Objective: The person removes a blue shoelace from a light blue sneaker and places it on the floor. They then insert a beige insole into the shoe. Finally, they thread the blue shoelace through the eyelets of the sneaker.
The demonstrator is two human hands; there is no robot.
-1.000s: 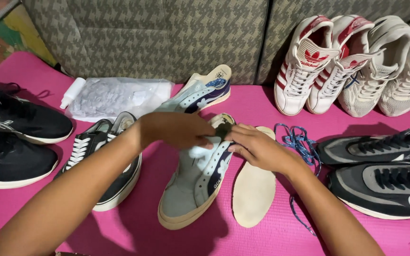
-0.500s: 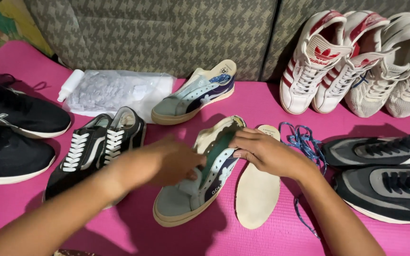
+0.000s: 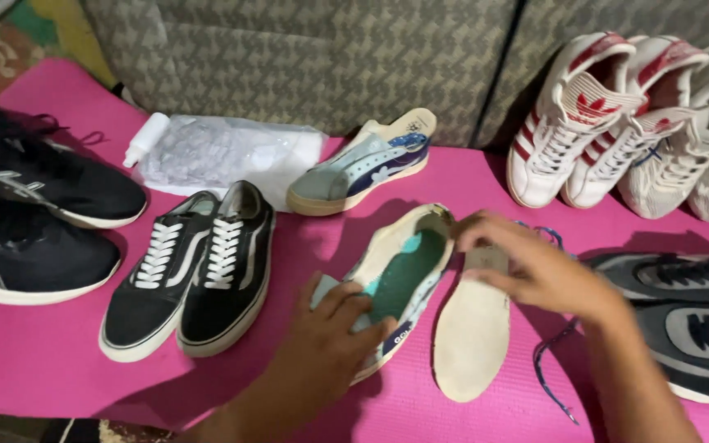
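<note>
A grey and cream low sneaker (image 3: 408,262) lies on the pink mat (image 3: 43,353), its opening spread so the green lining shows. My left hand (image 3: 330,332) grips its toe end and tongue. My right hand (image 3: 535,267) holds the heel rim with the fingers, resting over a beige insole (image 3: 469,332) that lies beside the shoe. The matching sneaker (image 3: 363,168) sits farther back, unlaced. Blue laces (image 3: 547,369) trail under my right forearm.
A black and white lace-up pair (image 3: 190,267) stands left of the sneaker, two black trainers (image 3: 34,213) beyond. A white bottle (image 3: 145,139) and clear plastic bag (image 3: 223,152) lie at the back. White and red sneakers (image 3: 617,123) lean on the sofa; grey trainers (image 3: 691,316) sit right.
My left hand has slid from the middle of the sneaker down to its toe, and the shoe's opening is now spread wide. The view has shifted slightly.
</note>
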